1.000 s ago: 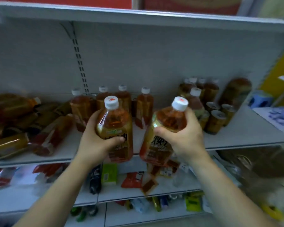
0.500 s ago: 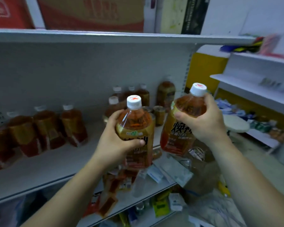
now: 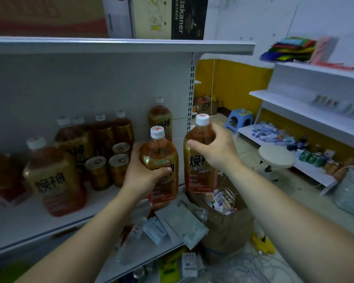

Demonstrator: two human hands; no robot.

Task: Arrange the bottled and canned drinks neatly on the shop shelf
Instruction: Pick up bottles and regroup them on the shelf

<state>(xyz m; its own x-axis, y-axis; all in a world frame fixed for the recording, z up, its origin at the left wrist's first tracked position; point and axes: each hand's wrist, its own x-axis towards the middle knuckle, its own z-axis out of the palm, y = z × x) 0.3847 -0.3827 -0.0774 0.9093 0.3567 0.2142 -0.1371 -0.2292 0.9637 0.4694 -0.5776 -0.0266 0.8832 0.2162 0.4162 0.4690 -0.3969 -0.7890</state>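
We see grey metal shelf (image 3: 18,223) carrying drinks. Big amber bottle (image 3: 53,178) stands nearest front edge, white cap on. Behind it, cluster of similar bottles (image 3: 102,135) upright against back panel. Three gold cans (image 3: 108,166) stand grouped between front bottle and right end, tops up. Single tall bottle (image 3: 160,117) stands at right end by slotted upright. At far left we make out blurred red-brown drinks (image 3: 2,178), pose unclear.
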